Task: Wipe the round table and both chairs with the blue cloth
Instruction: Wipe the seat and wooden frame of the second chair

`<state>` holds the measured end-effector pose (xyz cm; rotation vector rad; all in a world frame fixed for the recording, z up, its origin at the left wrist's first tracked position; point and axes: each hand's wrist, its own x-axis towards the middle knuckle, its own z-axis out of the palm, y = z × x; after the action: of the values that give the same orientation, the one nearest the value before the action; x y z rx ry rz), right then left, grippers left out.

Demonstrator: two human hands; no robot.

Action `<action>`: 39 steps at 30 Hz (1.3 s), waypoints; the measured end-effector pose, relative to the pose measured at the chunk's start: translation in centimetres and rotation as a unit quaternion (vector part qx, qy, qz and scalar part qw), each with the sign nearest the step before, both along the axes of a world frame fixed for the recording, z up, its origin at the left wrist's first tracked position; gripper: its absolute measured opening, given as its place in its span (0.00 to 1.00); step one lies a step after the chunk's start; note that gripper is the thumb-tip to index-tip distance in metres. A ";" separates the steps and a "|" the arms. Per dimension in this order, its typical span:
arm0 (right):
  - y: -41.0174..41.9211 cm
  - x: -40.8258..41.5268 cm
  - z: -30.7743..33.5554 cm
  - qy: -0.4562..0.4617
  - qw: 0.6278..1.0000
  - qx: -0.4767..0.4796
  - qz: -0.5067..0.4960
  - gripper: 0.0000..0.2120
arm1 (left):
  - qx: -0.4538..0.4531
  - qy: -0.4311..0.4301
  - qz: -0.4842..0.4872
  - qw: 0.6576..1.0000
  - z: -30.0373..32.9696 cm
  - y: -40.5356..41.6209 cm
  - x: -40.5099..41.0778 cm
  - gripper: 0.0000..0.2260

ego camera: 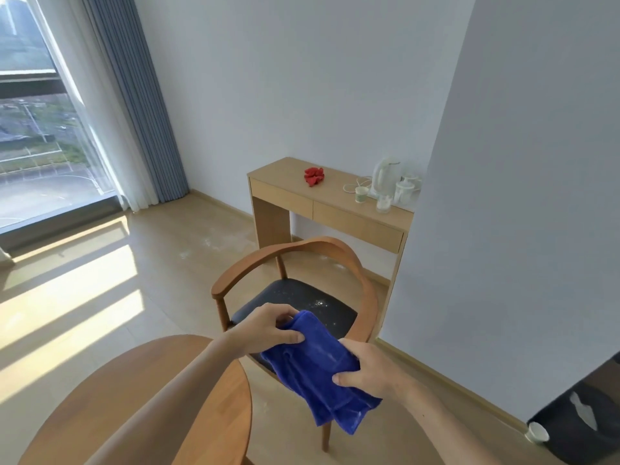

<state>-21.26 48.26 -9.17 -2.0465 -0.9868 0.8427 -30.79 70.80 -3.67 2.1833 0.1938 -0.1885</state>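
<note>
Your two hands hold the blue cloth (313, 367) in the air above the chair's (295, 283) dark seat, just past the round table's (134, 397) far edge. Its long axis slants from upper left down to lower right. Your left hand (271, 327) pinches the upper end; your right hand (365, 367) grips the middle. The cloth hides the seat's front, and the frame crops the table's near side.
</note>
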 end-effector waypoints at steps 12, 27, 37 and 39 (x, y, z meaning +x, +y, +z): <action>5.8 7.9 -3.9 0.135 0.990 0.029 0.006 0.17 | -0.158 0.084 0.069 0.981 -3.4 4.6 5.9 0.15; 13.7 20.8 -3.4 0.334 0.942 0.013 0.007 0.28 | -0.278 0.091 0.056 0.955 -8.1 15.4 19.0 0.16; 15.2 27.1 -2.3 0.423 0.906 0.034 -0.010 0.30 | -0.427 0.076 0.145 0.889 -9.9 15.0 26.7 0.15; 15.1 29.3 -2.9 0.457 0.888 0.051 -0.023 0.31 | -0.444 0.064 0.170 0.877 -10.1 14.3 28.7 0.15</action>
<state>8.03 63.35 -12.07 -1.2957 -0.4207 1.4841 -2.05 85.08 -13.74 1.1938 0.4605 -0.1738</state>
